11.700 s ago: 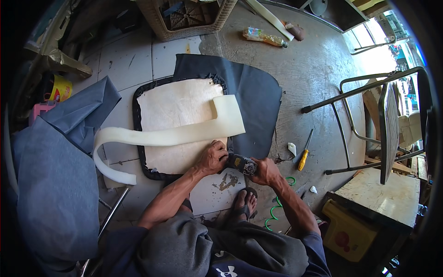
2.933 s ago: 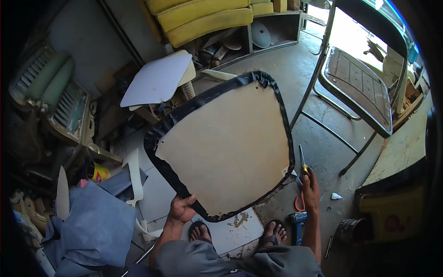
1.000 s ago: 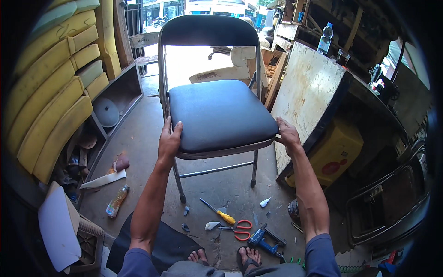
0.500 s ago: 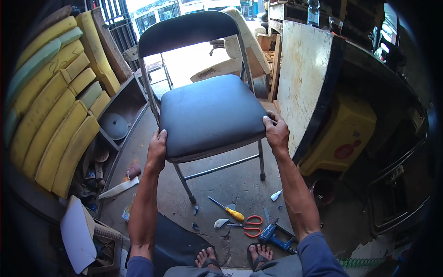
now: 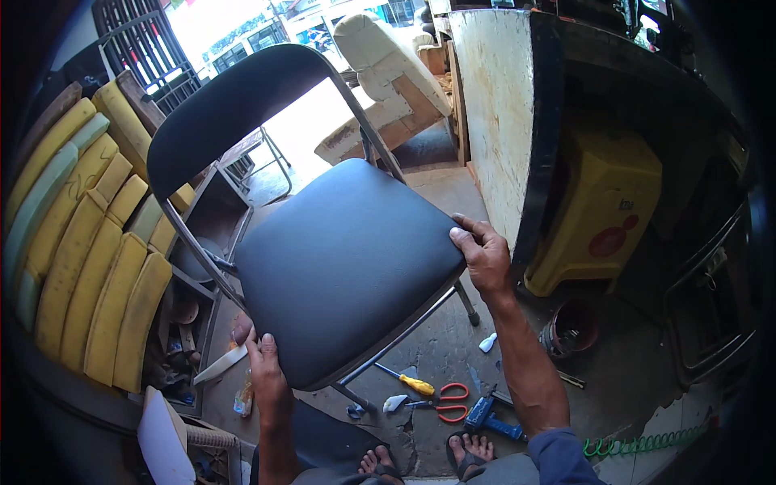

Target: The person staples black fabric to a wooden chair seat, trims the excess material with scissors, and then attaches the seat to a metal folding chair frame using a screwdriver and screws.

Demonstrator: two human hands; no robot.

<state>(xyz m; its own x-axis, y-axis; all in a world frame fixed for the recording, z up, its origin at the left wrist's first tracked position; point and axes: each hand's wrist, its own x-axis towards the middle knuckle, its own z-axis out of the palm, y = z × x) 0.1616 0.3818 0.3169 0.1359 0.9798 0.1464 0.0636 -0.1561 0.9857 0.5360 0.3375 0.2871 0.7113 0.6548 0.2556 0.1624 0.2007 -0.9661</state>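
Note:
A folding chair with a curved black backrest (image 5: 218,121) and metal frame stands tilted before me, a black padded seat (image 5: 347,267) on it. My left hand (image 5: 267,376) grips the seat's near left side, thumb upward. My right hand (image 5: 485,259) grips the near right corner, thumb on top, fingers round the edge. On the floor below lie a yellow-handled screwdriver (image 5: 416,385), red-handled scissors (image 5: 453,410), a blue staple gun (image 5: 497,423) and a piece of black material (image 5: 319,440).
Stacked yellow foam cushions (image 5: 81,250) fill the left, a cream armchair frame (image 5: 384,69) stands behind. A pale cabinet (image 5: 489,145), yellow plastic stool (image 5: 598,226) and round can (image 5: 566,331) are at the right; a green coiled hose (image 5: 638,443) is lower right, a plastic basket (image 5: 210,436) lower left.
Earlier the seat was underside up with a tool at it, then lifted. Now it is face up on the chair, which has swung leftward and nearer in my hands over the last second.

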